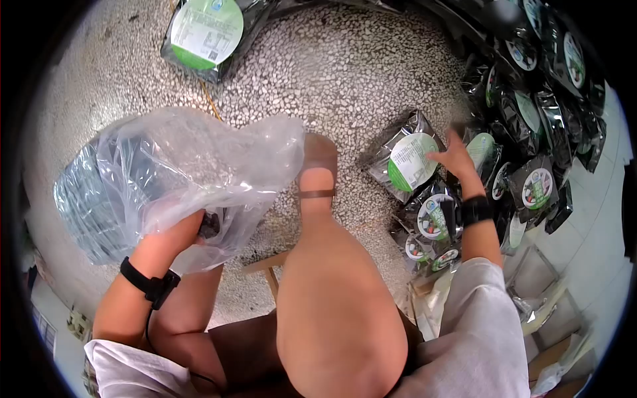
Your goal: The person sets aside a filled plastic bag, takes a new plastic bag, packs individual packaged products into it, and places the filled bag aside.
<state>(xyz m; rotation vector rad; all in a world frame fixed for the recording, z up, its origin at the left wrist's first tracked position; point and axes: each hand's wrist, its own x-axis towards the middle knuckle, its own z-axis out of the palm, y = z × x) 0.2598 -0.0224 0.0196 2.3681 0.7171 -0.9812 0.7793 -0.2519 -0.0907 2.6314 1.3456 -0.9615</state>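
My left hand [178, 222] reaches into the mouth of a large clear plastic bag [192, 152], its fingers hidden by the film. A small dark patch [210, 225] shows beside that hand. Flat packs with a bluish shine [89, 192] fill the far left end of the bag. On the right, my right hand [455, 156] is open with fingers spread over the pile. Its thumb comes right to the edge of a black packet [410, 159] with a round white and green label. Another labelled packet [483, 151] lies just beyond the fingers.
A heap of black labelled packets [531, 119] rises along the right side. One more such packet [206, 33] lies on the speckled floor [345, 60] at the top left. My sandalled foot [317, 159] stands between bag and heap, near a wooden stool leg [269, 265].
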